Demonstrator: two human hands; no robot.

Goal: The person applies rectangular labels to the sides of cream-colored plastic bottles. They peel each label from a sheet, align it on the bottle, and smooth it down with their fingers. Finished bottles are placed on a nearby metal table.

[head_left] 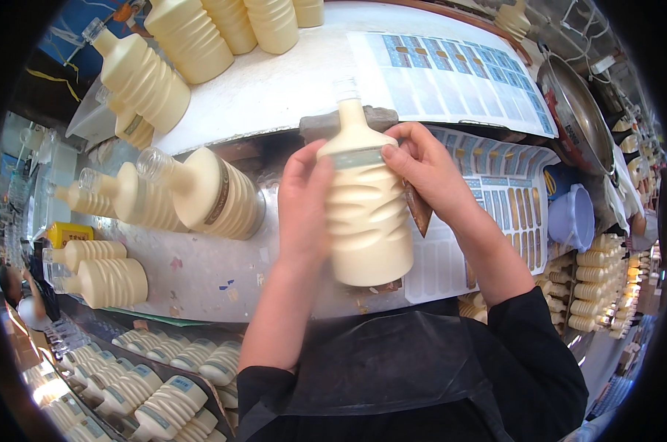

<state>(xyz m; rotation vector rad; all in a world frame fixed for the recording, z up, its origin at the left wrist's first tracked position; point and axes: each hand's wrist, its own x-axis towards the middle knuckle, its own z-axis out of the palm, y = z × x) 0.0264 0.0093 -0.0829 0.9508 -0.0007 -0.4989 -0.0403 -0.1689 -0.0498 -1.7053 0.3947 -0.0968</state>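
In front of me a cream-coloured bottle (370,214) with wavy ridges and a clear threaded neck stands upright, its neck pointing away. A grey-green label strip (357,157) lies across its shoulder. My left hand (304,191) is curled against the bottle's left side, its fingertips slightly blurred. On the right side, my right hand (425,166) presses its thumb on the strip's right end, with its fingers bent behind the bottle. A brown, pointed flat piece (419,208) sticks out below the right palm. Behind the bottle's neck lies a grey-brown block (322,127).
Label sheets (451,88) cover the raised white board, and more sheets (495,184) lie right of the bottle. Other cream bottles (215,195) stand to the left. A purple bucket (571,219) and large metal pan (584,110) are at right. Labelled bottles (171,405) fill the lower left.
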